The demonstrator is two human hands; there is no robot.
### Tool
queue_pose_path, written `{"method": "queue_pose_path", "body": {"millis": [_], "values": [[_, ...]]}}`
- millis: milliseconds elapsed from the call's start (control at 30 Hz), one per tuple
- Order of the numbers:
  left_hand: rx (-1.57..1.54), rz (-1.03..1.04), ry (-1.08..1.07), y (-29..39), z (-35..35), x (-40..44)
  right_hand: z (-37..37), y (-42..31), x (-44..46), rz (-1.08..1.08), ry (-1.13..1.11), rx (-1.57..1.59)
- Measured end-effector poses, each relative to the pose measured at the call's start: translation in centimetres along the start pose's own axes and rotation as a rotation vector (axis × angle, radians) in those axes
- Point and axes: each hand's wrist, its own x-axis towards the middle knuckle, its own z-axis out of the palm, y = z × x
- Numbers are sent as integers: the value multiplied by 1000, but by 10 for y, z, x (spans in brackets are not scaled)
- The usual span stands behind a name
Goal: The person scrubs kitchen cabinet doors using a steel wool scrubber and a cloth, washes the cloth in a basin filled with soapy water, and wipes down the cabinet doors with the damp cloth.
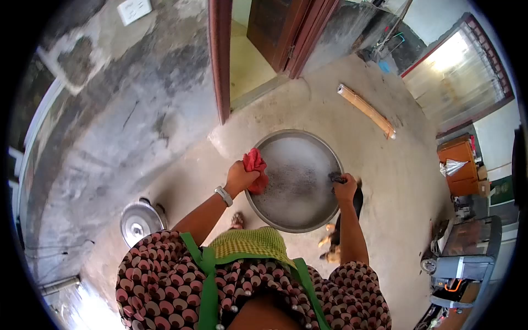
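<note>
A wide, round grey metal pan [293, 224] is in front of me over the concrete floor. Its inside looks whitish and grey, with dark specks; I cannot tell whether it holds liquid. My left hand [242, 177] clutches a crumpled red cloth [254, 163] at the pan's left rim. At the opposite rim, the fingers of my right hand [345, 187] are closed around a small dark piece [336, 177]. Whether that piece is the pan's handle or something separate is not clear.
A black and tan dog [333, 254] is partly hidden under my right arm. To the left is a lidded metal pot [139, 220]. A long brown roll [367, 111] lies ahead on the right. Beyond the pan is a doorway with a brown door [278, 33].
</note>
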Motion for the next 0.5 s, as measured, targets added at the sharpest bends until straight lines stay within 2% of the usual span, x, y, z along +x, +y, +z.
{"method": "queue_pose_path", "body": {"millis": [133, 200, 267, 333, 500], "values": [[29, -52, -52, 26, 9, 106, 39, 0, 106, -4, 37, 36], [8, 8, 62, 35, 16, 156, 62, -3, 170, -12, 21, 57], [-3, -52, 73, 39, 21, 198, 82, -6, 216, -1, -33, 71], [45, -39, 107, 44, 19, 259, 108, -40, 276, -140, 29, 83], [28, -128, 223, 80, 3, 366, 162, -86, 410, -201, -28, 142]]}}
